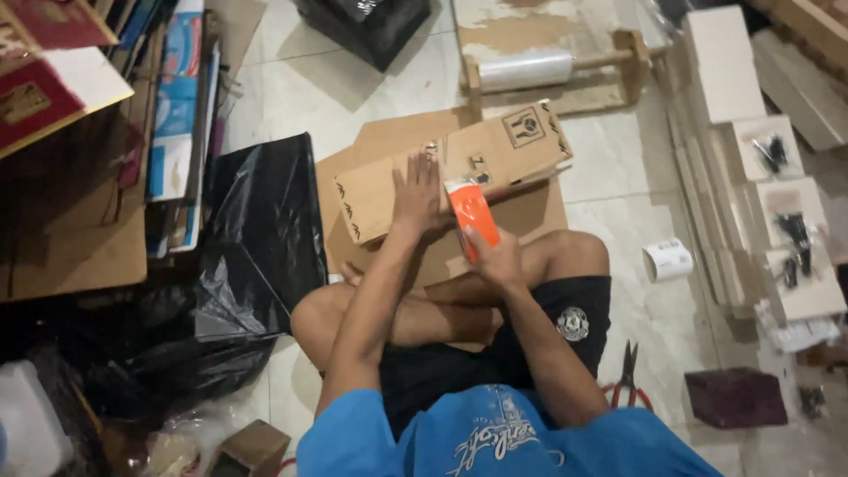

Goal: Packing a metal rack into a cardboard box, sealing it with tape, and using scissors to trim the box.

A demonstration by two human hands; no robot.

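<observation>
Head view | cardboard box [495, 155] on floor before crossed legs | left hand [417, 196] flat, unclenched, pressing box top | right hand [496, 258] grasping orange tape dispenser [471, 215] at box's near edge | flaps closed; sealing apparently underway, tape run unclear

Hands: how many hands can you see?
2. The left hand lies flat on the cardboard box; the right hand holds the orange tape dispenser against it. No others show.

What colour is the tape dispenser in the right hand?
Bright orange tape dispenser, gripped by the right hand; shows best in the head view.
</observation>
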